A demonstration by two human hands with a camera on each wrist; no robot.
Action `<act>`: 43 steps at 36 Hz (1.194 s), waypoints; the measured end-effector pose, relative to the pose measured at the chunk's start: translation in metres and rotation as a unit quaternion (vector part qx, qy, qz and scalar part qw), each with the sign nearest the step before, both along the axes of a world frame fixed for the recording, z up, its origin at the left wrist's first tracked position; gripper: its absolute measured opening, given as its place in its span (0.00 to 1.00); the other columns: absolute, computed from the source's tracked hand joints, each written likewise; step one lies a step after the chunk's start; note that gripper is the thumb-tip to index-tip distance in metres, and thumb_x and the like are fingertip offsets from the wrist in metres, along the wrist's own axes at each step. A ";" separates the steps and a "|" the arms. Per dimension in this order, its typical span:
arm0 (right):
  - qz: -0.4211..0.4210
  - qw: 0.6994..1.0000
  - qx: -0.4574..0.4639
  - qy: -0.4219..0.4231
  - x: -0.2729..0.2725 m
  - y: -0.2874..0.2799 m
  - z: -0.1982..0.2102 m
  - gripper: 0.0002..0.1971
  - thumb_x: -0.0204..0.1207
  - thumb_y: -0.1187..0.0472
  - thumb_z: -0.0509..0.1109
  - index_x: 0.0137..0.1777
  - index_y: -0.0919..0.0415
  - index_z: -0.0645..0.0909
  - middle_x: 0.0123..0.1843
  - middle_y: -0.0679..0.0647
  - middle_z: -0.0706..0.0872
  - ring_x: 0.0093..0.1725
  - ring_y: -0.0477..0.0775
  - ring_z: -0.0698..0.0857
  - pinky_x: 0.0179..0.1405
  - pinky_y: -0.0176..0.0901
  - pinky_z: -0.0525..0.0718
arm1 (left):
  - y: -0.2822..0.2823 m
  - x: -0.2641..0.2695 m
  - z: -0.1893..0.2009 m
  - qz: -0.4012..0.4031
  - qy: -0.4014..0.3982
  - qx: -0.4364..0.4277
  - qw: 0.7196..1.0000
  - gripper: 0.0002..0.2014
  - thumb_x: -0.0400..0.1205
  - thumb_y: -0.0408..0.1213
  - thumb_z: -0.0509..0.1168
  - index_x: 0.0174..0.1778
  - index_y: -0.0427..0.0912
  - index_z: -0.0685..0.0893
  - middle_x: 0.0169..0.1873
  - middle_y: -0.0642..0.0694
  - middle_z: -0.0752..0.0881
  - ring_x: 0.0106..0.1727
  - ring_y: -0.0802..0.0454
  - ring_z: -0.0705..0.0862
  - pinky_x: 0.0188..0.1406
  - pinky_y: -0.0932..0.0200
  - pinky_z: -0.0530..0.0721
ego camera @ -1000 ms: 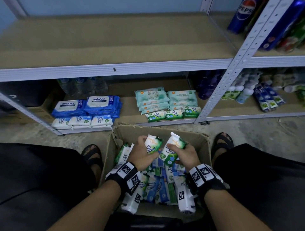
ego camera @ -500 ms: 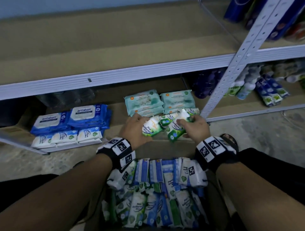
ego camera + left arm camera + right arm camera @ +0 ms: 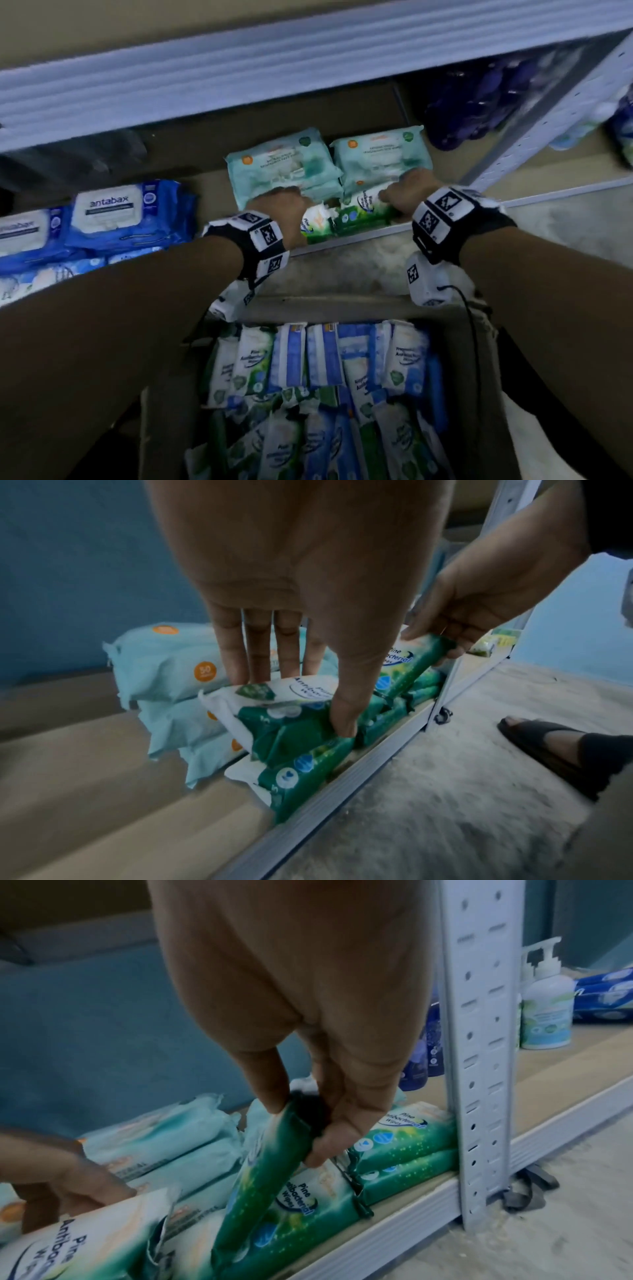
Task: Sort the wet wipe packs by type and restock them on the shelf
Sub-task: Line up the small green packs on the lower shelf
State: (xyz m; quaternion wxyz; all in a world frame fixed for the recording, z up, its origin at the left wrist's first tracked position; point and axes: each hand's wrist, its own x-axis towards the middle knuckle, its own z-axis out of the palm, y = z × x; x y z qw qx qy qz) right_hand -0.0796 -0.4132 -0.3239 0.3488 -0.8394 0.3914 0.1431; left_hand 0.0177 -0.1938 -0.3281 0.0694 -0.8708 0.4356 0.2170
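On the left part of the bottom shelf [image 3: 212, 192] sit the blue packs [image 3: 113, 219], stacked near the front edge. In the middle, further back, are two stacks of light teal packs [image 3: 284, 164].

Your left hand [image 3: 277, 212] is at the front edge of the shelf, just in front of the teal stacks. Its fingers [image 3: 236, 653] reach down behind a green and white pine wipes pack [image 3: 291, 718] and your thumb presses on its front, so the pack is pinched between them. That pack sits on top of other green packs along the front edge.

Your right hand [image 3: 407, 195] is just to the right of it. Its thumb and fingers are curled tight around the end of a second green pine pack [image 3: 270, 1177]. This one is tilted, with its low end down among the green packs [image 3: 400, 1148] lying flat by the metal post [image 3: 479, 1042].

Below the shelf, close to you, the cardboard box [image 3: 164, 428] holds many more packs standing on end.
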 end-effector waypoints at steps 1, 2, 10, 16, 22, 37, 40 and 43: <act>0.023 1.000 -0.016 0.007 0.003 -0.002 -0.004 0.22 0.79 0.55 0.70 0.71 0.62 0.78 0.68 0.61 0.81 0.69 0.62 0.80 0.57 0.39 0.77 | -0.003 0.005 -0.005 -0.002 0.008 0.002 1.000 0.32 0.78 0.48 0.74 0.77 0.42 0.74 0.67 0.39 0.77 0.62 0.39 0.80 0.47 0.57 0.76; 0.041 0.998 -0.031 0.019 0.006 -0.003 -0.009 0.23 0.79 0.54 0.70 0.72 0.62 0.78 0.70 0.61 0.80 0.69 0.63 0.80 0.53 0.39 0.73 | -0.005 0.009 -0.008 0.000 0.017 0.006 1.000 0.31 0.79 0.47 0.73 0.76 0.41 0.74 0.68 0.38 0.77 0.63 0.39 0.80 0.47 0.57 0.75; 0.202 0.953 -0.205 0.093 0.015 -0.001 -0.016 0.28 0.76 0.53 0.74 0.71 0.67 0.72 0.65 0.66 0.82 0.64 0.64 0.82 0.53 0.46 0.79 | -0.017 0.020 -0.008 -0.026 0.012 0.029 0.999 0.29 0.75 0.52 0.75 0.66 0.39 0.77 0.55 0.38 0.82 0.48 0.40 0.81 0.42 0.53 0.80; 0.313 0.930 -0.162 0.103 0.018 0.004 -0.012 0.11 0.72 0.59 0.75 0.54 0.57 0.87 0.57 0.56 0.88 0.57 0.60 0.85 0.54 0.43 0.83 | -0.021 0.018 -0.016 -0.036 0.029 0.045 0.998 0.28 0.75 0.52 0.75 0.64 0.38 0.78 0.52 0.37 0.83 0.47 0.39 0.83 0.38 0.53 0.79; 0.430 0.866 -0.209 0.146 0.014 0.015 -0.013 0.12 0.75 0.65 0.69 0.55 0.66 0.89 0.53 0.63 0.89 0.51 0.62 0.87 0.41 0.39 0.79 | -0.025 0.019 -0.020 -0.028 0.044 0.063 0.997 0.29 0.73 0.56 0.77 0.59 0.34 0.84 0.50 0.35 0.85 0.46 0.38 0.85 0.44 0.47 0.87; 0.378 0.900 -0.184 0.117 -0.013 0.027 0.039 0.24 0.81 0.51 0.69 0.76 0.57 0.77 0.75 0.58 0.79 0.71 0.61 0.78 0.68 0.48 0.79 | 0.000 0.008 0.025 -0.022 0.050 0.063 0.997 0.28 0.84 0.46 0.68 0.79 0.41 0.73 0.70 0.39 0.80 0.68 0.40 0.78 0.50 0.55 0.75; 0.350 0.913 -0.178 0.114 -0.034 0.032 0.062 0.27 0.81 0.50 0.68 0.80 0.54 0.72 0.79 0.56 0.75 0.75 0.60 0.74 0.71 0.48 0.77 | 0.015 0.000 0.048 -0.015 0.024 0.058 0.998 0.27 0.83 0.47 0.69 0.77 0.43 0.76 0.71 0.41 0.80 0.69 0.41 0.78 0.61 0.52 0.78; 0.339 0.914 -0.192 0.116 -0.058 0.040 0.083 0.27 0.82 0.49 0.67 0.79 0.57 0.73 0.79 0.58 0.75 0.75 0.61 0.74 0.70 0.48 0.76 | 0.031 -0.010 0.075 0.008 0.007 0.042 0.999 0.25 0.82 0.47 0.69 0.75 0.45 0.78 0.70 0.42 0.81 0.67 0.41 0.80 0.61 0.51 0.80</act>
